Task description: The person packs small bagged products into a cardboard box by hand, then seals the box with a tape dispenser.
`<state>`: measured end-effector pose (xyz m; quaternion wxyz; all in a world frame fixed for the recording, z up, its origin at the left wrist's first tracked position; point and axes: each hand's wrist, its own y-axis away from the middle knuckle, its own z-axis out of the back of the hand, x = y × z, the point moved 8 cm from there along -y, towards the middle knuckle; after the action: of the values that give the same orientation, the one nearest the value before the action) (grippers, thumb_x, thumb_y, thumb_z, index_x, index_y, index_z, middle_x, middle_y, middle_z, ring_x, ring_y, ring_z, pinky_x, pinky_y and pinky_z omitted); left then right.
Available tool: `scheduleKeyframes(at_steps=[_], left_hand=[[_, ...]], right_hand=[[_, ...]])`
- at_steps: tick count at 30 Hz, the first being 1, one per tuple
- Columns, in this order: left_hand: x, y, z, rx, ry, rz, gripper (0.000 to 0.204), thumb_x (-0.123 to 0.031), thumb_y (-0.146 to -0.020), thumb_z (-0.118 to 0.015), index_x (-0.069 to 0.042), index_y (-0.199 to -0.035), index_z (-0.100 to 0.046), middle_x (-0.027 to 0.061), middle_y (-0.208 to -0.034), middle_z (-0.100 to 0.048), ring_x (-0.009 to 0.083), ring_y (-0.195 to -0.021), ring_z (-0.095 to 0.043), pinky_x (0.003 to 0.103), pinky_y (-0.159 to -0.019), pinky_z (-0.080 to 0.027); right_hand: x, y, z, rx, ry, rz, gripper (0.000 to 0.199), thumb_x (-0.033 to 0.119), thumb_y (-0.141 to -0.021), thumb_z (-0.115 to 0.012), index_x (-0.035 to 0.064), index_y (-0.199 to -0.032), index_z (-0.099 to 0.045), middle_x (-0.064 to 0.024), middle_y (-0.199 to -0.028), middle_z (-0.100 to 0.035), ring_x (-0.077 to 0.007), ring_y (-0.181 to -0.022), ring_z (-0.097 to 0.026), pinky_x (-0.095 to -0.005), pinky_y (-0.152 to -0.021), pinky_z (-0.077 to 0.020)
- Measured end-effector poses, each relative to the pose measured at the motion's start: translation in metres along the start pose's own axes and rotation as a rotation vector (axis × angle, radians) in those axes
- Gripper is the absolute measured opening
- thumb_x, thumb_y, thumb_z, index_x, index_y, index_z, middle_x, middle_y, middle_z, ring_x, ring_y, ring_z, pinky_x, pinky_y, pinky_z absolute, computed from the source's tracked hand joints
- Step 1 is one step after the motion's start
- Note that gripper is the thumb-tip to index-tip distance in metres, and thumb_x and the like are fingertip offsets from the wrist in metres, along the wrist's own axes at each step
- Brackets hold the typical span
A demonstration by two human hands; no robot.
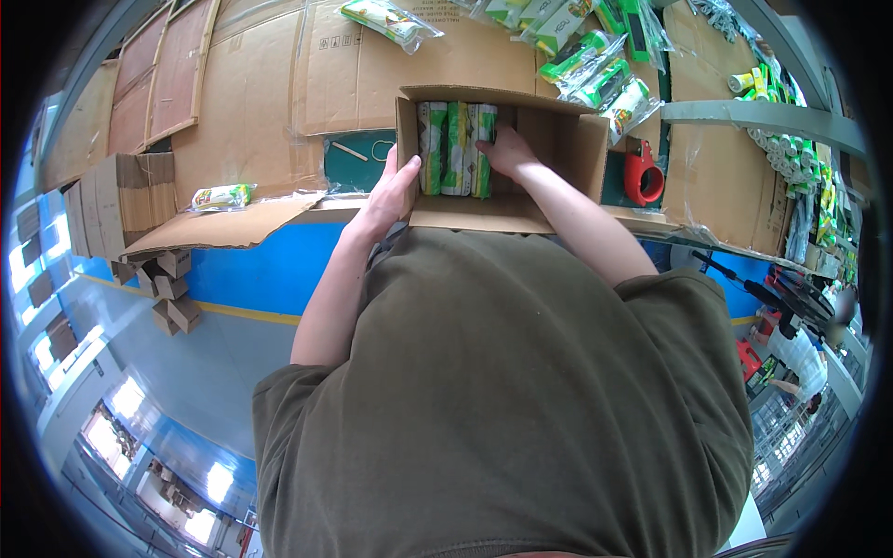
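Observation:
An open cardboard box (pixel 521 216) stands on the bench right in front of me. Inside, several green-and-white plastic-wrapped packets (pixel 456 149) stand in a row along its left part. My left hand (pixel 394 191) grips the box's left wall from outside, thumb near the rim. My right hand (pixel 510 153) reaches into the box, its fingers closed against the right-hand packet of the row. Part of those fingers is hidden by the packet. The right part of the box shows bare cardboard.
More wrapped packets (pixel 595 79) lie heaped beyond the box. Single packets lie far left (pixel 386 20) and near left (pixel 221 197). A red tape dispenser (pixel 642 174) sits right of the box. Folded cartons (pixel 121 200) stand at left; a grey metal bar (pixel 763 115) crosses at right.

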<state>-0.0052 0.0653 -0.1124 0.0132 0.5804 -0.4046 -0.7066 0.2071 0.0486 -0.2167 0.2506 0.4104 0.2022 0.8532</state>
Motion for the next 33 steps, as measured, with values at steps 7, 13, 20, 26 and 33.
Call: scheduleKeyframes(at_steps=[7, 13, 20, 26, 33], left_hand=[[0.013, 0.000, 0.008, 0.062, -0.366, -0.238, 0.060, -0.048, -0.101, -0.043, -0.008, -0.145, -0.038, 0.0215, -0.155, -0.027, 0.0368, -0.140, -0.033, 0.038, -0.117, -0.023], [0.025, -0.009, 0.043, -0.115, 0.163, 0.135, 0.064, -0.055, -0.100, -0.041, -0.007, -0.141, -0.045, 0.0182, -0.145, -0.044, 0.0337, -0.134, -0.041, 0.035, -0.111, -0.030], [0.012, -0.158, 0.127, -0.455, -0.216, 0.005, 0.062, -0.047, -0.088, -0.067, 0.007, -0.117, -0.060, 0.0156, -0.109, -0.066, 0.0190, -0.097, -0.062, 0.032, -0.081, -0.050], [0.001, -0.208, 0.100, -0.391, -0.182, 0.175, 0.066, -0.049, -0.078, -0.077, 0.007, -0.110, -0.064, 0.0119, -0.090, -0.067, 0.0173, -0.070, -0.061, 0.032, -0.061, -0.049], [0.004, -0.188, 0.114, -0.277, 0.150, 0.133, 0.053, -0.037, -0.078, -0.076, -0.001, -0.115, -0.063, 0.0104, -0.096, -0.070, 0.0238, -0.086, -0.068, 0.040, -0.072, -0.053]], right_hand=[[0.025, -0.001, -0.010, 0.287, 0.417, 0.046, 0.045, 0.036, -0.094, -0.060, -0.0024, -0.119, -0.061, -0.0251, -0.114, -0.065, -0.0399, -0.110, -0.061, -0.0449, -0.094, -0.0491], [0.098, 0.083, 0.053, 0.593, 0.009, 0.165, 0.049, 0.034, -0.099, -0.056, -0.0015, -0.132, -0.050, -0.0159, -0.104, -0.069, -0.0220, -0.096, -0.067, -0.0341, -0.085, -0.0553], [0.083, 0.104, 0.079, 0.699, -0.358, 0.184, 0.044, 0.031, -0.100, -0.057, 0.0022, -0.133, -0.050, -0.0076, -0.098, -0.067, -0.0148, -0.096, -0.064, -0.0303, -0.086, -0.0536], [0.066, 0.115, 0.091, 0.593, -0.573, 0.194, 0.041, 0.023, -0.101, -0.054, 0.0043, -0.137, -0.046, -0.0074, -0.104, -0.066, -0.0134, -0.098, -0.063, -0.0305, -0.090, -0.0518], [0.063, 0.125, 0.115, 0.504, -0.760, 0.218, 0.043, 0.023, -0.101, -0.055, 0.0050, -0.139, -0.045, -0.0076, -0.108, -0.066, -0.0150, -0.101, -0.063, -0.0318, -0.092, -0.0518]])
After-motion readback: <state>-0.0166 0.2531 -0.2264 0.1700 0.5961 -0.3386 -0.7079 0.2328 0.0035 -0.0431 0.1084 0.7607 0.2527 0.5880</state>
